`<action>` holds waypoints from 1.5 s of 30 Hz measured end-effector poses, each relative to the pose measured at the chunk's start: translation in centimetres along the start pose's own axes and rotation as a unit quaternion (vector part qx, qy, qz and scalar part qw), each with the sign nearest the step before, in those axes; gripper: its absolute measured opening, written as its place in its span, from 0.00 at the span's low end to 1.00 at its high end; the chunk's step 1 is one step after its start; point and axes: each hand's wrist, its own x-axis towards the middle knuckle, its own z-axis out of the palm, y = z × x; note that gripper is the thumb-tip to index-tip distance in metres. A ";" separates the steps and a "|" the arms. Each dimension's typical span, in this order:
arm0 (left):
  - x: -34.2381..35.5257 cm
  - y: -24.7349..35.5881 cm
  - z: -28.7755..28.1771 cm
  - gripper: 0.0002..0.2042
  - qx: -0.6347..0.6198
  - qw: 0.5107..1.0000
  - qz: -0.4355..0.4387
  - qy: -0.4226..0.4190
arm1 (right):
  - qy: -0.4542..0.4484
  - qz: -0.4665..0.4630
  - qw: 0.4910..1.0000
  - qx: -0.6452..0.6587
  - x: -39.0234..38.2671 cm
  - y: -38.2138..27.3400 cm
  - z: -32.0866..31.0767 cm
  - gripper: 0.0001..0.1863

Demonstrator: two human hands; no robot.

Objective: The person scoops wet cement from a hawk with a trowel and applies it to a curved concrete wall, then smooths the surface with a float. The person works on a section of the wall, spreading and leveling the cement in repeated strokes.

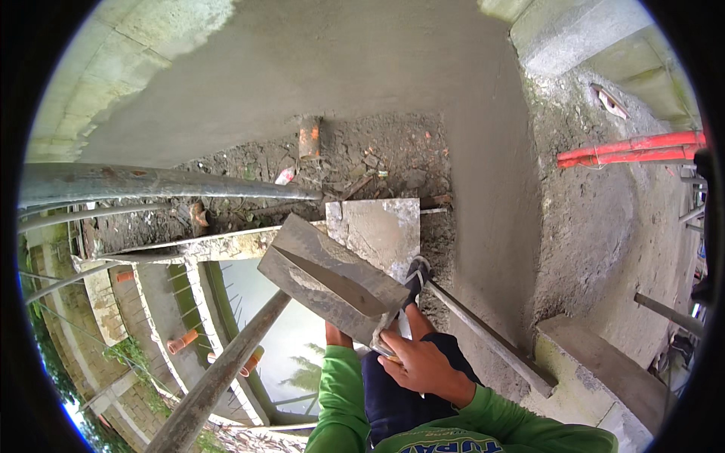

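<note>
In front of my body a grey, mortar-smeared rectangular board is held up at a tilt. A flat, straight-edged piece with wet mortar along it lies across the board's near side. My right hand is closed around a light brown handle at the near right corner, apparently a trowel's; its blade is hard to separate from the board. My left hand reaches beneath the board; only the wrist part shows and the fingers are hidden.
Metal poles cross at left and lower left, beside a drop to rebar and orange pipes. My sandalled foot stands near a concrete slab and another bar. Smooth grey plaster spans the far side; red tubing runs right.
</note>
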 end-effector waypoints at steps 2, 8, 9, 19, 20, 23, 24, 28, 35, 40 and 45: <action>-0.5 0.4 3.8 0.27 0.015 1.000 -0.003 0.001 | 0.055 0.013 0.998 0.032 -0.2 -1.6 -4.8 0.26; -2.7 3.6 11.3 0.28 0.028 0.999 0.030 0.012 | 0.128 0.056 0.959 0.245 -2.0 -5.0 -12.6 0.26; -2.9 4.0 12.1 0.28 0.026 0.999 0.034 0.015 | 0.162 0.079 0.958 0.222 -1.8 -4.2 -12.5 0.26; -4.6 7.7 18.7 0.30 0.064 0.998 0.023 0.007 | 0.361 0.176 0.848 0.347 -4.2 -2.4 -12.3 0.09; -4.9 8.6 18.6 0.30 0.064 0.997 0.033 0.009 | 0.339 0.189 0.827 0.407 -4.1 -3.3 -12.5 0.09; -4.7 10.1 22.0 0.31 0.064 0.997 0.029 -0.037 | 0.370 0.191 0.814 0.405 -5.2 -3.1 -12.0 0.09; -4.2 10.4 23.3 0.31 0.057 0.997 0.020 -0.055 | 0.376 0.202 0.811 0.400 -5.5 -3.4 -12.3 0.09; 0.3 12.1 27.1 0.30 0.027 0.985 -0.072 -0.152 | 0.431 0.180 0.775 0.426 -6.1 -4.3 -12.4 0.12; 4.9 13.0 37.1 0.27 0.060 0.968 0.002 -0.243 | 0.463 0.122 0.815 0.327 -4.1 -9.2 -19.0 0.19; 3.1 15.4 42.9 0.25 0.088 0.965 0.043 -0.242 | 0.503 0.159 0.828 0.191 -0.1 -9.4 -24.3 0.14; 3.7 18.0 44.5 0.26 0.130 0.968 0.134 -0.166 | 0.336 0.159 0.811 0.453 3.9 -7.2 -26.7 0.08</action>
